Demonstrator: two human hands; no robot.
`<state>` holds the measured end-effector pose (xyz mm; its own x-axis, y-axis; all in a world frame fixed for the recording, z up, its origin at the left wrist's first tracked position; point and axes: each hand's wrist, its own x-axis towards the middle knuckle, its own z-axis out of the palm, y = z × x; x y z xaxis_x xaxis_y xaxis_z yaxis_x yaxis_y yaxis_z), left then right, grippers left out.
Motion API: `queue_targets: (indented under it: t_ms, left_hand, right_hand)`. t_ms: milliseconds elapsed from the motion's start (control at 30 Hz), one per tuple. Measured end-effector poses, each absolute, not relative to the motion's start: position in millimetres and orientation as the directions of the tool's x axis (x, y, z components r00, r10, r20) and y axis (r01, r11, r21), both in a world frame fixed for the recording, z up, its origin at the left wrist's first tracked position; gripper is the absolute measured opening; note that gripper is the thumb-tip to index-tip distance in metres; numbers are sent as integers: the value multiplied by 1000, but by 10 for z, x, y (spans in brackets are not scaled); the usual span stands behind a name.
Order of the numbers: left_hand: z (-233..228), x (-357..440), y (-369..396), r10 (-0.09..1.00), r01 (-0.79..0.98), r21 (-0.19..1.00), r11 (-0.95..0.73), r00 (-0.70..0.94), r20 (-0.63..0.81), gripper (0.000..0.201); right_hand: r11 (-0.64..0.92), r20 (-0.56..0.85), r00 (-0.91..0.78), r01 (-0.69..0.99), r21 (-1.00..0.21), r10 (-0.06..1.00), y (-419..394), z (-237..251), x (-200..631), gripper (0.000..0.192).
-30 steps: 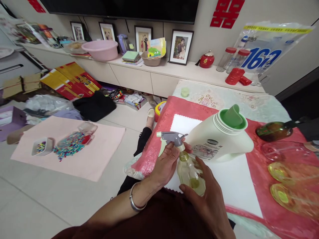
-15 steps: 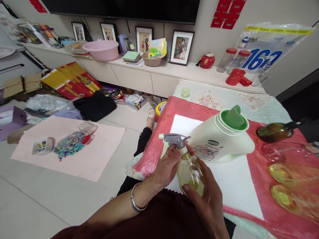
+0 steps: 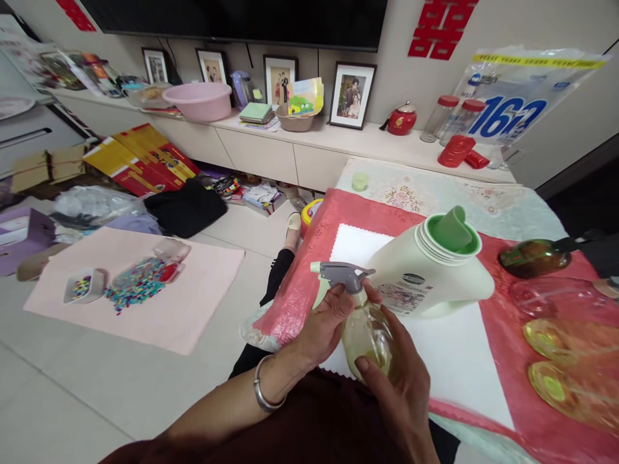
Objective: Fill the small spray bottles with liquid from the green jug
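Observation:
A small clear spray bottle (image 3: 362, 332) with pale yellow-green liquid and a grey trigger head (image 3: 344, 274) is held over the near edge of the table. My left hand (image 3: 323, 322) grips its neck just under the trigger head. My right hand (image 3: 403, 386) wraps around the bottle's body from below. Right behind it stands a large white jug (image 3: 425, 274) with a green spout cap (image 3: 453, 229), resting on a white cloth (image 3: 449, 348) over a red table mat (image 3: 503, 322).
Several clear bottles with yellow liquid (image 3: 565, 338) lie at the table's right, beside a brown bottle (image 3: 534, 256). A small green cup (image 3: 359, 181) sits at the far edge. On the floor left lie a pink mat (image 3: 159, 309) with coloured beads (image 3: 135, 280) and clutter.
The spray bottle has tilted a little and shifted slightly right and up in my hands. My right hand has slid further around the bottle's body.

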<state>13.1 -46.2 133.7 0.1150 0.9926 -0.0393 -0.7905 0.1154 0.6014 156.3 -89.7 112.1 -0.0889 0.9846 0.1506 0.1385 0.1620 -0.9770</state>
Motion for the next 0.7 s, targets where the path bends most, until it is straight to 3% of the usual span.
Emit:
queue_targets:
  t_ms: [100,233,333,600,700]
  left_hand:
    - [1358,103,-450,989,-789,601,126,148,-13,37]
    - [1363,67,-441,978,-778,604,173,208,-11,39]
    - [1366,61,-423,975,-757,626,185,222,-20,40]
    - [1301,108,-427,987,-799,579,159,124,-100,36]
    - [1247,117,-441,992,-795,593,129,105,-76,45]
  right_hand:
    - [59,73,-161,-87,-994,984,-882,1089,1575,68]
    - [-173,-43,-330,-375,-911,943,-838,1055,1598,67]
    - [-224,-66,-363,-412,-884,929,-825,1016,1607,67]
    - [-157,-22,-313,-415,-896,950,-841,963,1585,67]
    - [-178,-41,-305,-437,-882,951,-839,974,1553,65]
